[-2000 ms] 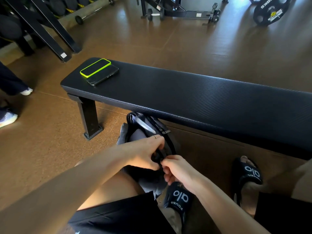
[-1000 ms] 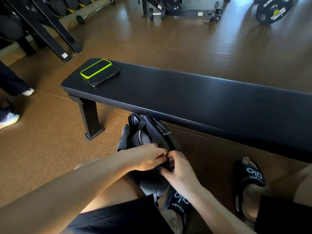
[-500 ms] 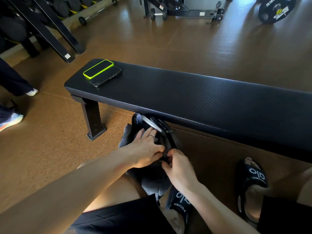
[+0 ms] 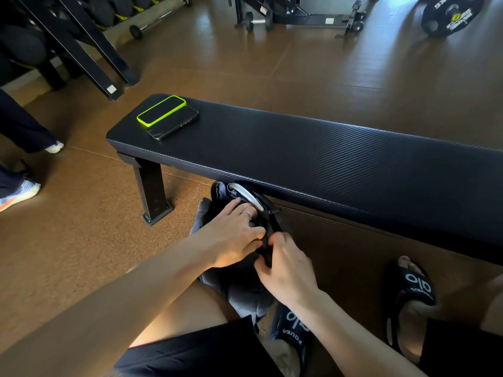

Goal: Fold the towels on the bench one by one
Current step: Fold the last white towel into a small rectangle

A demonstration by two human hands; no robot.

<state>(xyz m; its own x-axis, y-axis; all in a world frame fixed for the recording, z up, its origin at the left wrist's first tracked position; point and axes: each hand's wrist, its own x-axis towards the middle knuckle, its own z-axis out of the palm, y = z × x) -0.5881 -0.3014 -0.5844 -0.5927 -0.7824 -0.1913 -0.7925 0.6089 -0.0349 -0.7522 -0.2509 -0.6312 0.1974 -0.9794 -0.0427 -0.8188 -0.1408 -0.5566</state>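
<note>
No towel shows on the long black padded bench. A dark grey bag stands on the floor between my knees, its top tucked under the bench's near edge. My left hand lies over the bag's opening, fingers reaching inside beside a curved silver piece, thumb pressed on the black rim. My right hand pinches the same rim from the right. The bag's contents are hidden.
Two phones lie at the bench's left end, one in a lime-green case and one black. My feet wear black slides. Another person's shoe is at far left. A black rack, a dumbbell and a weight plate stand beyond.
My left hand's fingers have spread and slid farther into the bag's opening. The opening is wider and the silver piece shows more. My right hand stays on the rim.
</note>
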